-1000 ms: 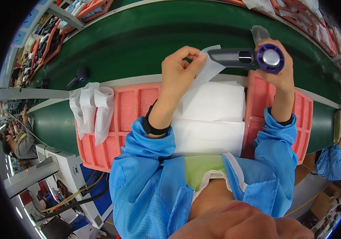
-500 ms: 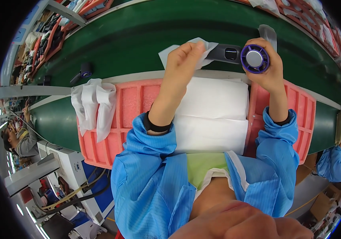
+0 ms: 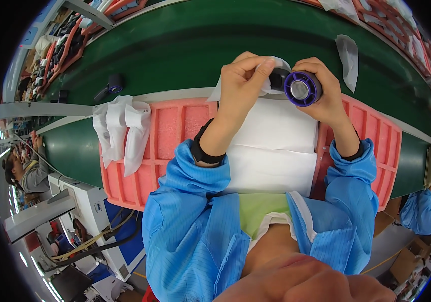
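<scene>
My right hand grips a dark hair-dryer-shaped device with a purple ring on the end that faces me. My left hand presses a white wipe cloth against the device's body. Both hands are raised above a white sheet that lies on a pink foam tray. My forearms are in blue sleeves, and a black band sits on my left wrist.
A green conveyor belt runs behind the tray, with a small dark part and a clear bag on it. Crumpled white cloths hang over the tray's left end. Other people in blue work at far left and right.
Both hands brought the device closer together and turned it so its purple end faces me. The left hand's cloth now wraps against the body.
</scene>
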{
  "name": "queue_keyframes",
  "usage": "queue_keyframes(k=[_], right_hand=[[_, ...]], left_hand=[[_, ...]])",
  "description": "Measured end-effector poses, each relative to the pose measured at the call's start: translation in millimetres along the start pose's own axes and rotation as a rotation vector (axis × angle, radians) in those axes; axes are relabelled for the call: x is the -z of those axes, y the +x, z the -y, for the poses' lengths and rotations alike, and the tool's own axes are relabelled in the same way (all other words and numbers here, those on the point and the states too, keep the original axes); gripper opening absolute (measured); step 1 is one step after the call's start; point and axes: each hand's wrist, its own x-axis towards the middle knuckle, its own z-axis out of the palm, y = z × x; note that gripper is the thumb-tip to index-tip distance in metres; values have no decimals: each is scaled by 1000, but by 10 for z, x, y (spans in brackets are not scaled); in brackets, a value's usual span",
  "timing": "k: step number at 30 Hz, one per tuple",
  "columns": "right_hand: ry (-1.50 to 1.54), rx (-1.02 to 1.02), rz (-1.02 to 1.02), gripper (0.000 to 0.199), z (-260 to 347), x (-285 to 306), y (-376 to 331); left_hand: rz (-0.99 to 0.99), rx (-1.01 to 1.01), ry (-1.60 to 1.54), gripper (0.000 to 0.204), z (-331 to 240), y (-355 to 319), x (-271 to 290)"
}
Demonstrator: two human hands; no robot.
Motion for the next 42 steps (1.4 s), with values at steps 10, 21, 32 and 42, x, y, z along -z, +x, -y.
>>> queue_keyframes(k=[10, 21, 32, 42], right_hand=[[-72, -92, -63, 53, -60, -155, -67], [-87, -216, -189, 56, -198, -96, -109], [565, -359, 63, 75, -45, -45, -68], [376, -256, 169, 52, -219, -147, -232]], left_hand=[[207, -460, 647, 37, -126, -367, -361], [245, -578, 754, 61, -253, -331, -280], [160, -382, 487, 58, -62, -52, -129], [126, -112, -17, 33, -222, -23, 71]])
